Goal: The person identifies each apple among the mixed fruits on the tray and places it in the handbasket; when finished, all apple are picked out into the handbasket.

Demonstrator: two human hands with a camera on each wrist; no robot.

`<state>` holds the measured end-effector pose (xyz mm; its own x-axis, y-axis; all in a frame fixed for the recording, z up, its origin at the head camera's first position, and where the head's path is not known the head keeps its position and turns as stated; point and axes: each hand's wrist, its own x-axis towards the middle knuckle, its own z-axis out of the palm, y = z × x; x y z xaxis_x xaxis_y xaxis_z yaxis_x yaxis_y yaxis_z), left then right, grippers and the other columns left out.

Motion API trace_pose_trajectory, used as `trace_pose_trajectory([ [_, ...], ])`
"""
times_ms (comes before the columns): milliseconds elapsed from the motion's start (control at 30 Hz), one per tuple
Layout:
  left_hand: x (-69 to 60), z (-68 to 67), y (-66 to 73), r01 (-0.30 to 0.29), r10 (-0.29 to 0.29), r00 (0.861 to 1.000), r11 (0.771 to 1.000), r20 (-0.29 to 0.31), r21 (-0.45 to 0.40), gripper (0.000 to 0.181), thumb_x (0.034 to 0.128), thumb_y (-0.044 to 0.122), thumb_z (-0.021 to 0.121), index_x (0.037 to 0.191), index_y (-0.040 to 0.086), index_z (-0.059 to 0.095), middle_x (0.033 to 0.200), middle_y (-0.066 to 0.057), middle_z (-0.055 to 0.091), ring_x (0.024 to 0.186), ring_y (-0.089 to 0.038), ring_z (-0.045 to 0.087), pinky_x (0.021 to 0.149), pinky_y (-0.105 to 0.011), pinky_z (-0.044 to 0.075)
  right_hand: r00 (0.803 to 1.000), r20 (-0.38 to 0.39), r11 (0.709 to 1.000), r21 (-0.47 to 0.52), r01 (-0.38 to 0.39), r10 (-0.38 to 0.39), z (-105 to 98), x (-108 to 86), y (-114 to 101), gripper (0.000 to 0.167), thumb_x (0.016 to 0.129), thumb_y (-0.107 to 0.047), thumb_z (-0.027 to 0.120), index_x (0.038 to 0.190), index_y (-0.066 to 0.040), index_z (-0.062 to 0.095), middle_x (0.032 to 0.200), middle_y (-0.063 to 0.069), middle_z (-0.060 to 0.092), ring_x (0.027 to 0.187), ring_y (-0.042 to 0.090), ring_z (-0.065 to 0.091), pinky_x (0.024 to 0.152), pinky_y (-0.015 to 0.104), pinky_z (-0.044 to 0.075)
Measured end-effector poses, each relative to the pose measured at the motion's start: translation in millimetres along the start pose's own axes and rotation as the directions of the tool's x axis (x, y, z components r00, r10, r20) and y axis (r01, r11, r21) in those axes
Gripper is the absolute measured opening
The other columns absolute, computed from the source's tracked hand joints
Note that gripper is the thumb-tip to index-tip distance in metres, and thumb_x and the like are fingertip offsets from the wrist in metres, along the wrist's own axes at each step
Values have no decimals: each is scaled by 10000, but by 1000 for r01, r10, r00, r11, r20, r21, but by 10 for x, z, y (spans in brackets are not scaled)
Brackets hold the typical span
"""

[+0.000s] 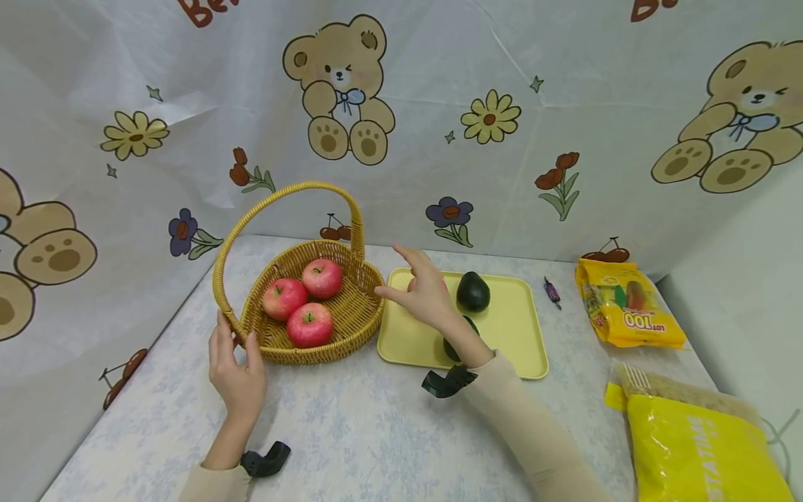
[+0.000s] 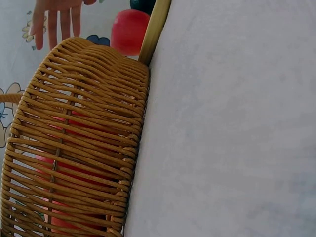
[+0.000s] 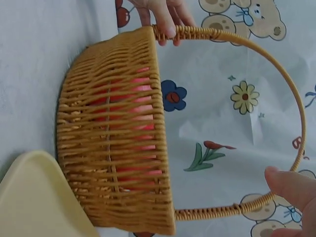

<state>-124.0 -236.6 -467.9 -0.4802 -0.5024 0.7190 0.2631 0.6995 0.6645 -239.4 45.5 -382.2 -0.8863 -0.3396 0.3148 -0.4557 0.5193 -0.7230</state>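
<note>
My left hand (image 1: 237,376) grips the wicker basket (image 1: 326,354) at its left side, where the arched handle meets the rim; the right wrist view shows its fingers around the handle base. Inside the basket lie three red apples (image 1: 310,325). Just right of the basket, my right hand (image 1: 426,296) hovers over the left part of a yellow tray (image 1: 511,335), thumb and fingers spread with nothing between them. On the tray sit a red apple (image 2: 129,32), mostly hidden behind that hand in the head view, and two dark avocados (image 1: 473,291), one partly covered by the right wrist.
Right of the tray lies a small purple wrapped item (image 1: 552,293). Farther right are a yellow packet (image 1: 627,307) and a larger yellow bag (image 1: 702,439). A bear-patterned sheet (image 1: 414,77) hangs behind the pale table (image 1: 351,432).
</note>
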Motion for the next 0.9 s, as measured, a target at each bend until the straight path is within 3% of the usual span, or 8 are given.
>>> trace_pose_trajectory([
  [200,0,-11,-6,-3,3,1000,1000,0,1,632,878,-89,617,1467,47,434,1345,-239,551,1206,-37,494,940,-58,403,999,-45,1000,15,-25,26,-151,-69,115,822,778,-352,821,1471,-124,442,1474,119,473,1320,318,464,1054,533,421],
  [467,-2,-17,-3,-5,5,1000,1000,0,5,629,877,-91,616,1465,42,437,1342,-241,553,1217,-46,499,941,-57,401,991,-96,996,39,-85,88,-281,-166,326,812,785,-280,823,1472,-92,433,1469,140,465,1314,339,444,1078,498,421],
  [900,-3,-5,1,-6,6,1000,1000,2,7,598,897,-51,613,1463,40,440,1339,-244,554,1215,-50,498,941,-50,395,976,-105,982,-3,-190,188,-300,-192,592,880,794,-339,811,1513,-103,361,1533,142,382,1368,343,390,1087,508,407],
])
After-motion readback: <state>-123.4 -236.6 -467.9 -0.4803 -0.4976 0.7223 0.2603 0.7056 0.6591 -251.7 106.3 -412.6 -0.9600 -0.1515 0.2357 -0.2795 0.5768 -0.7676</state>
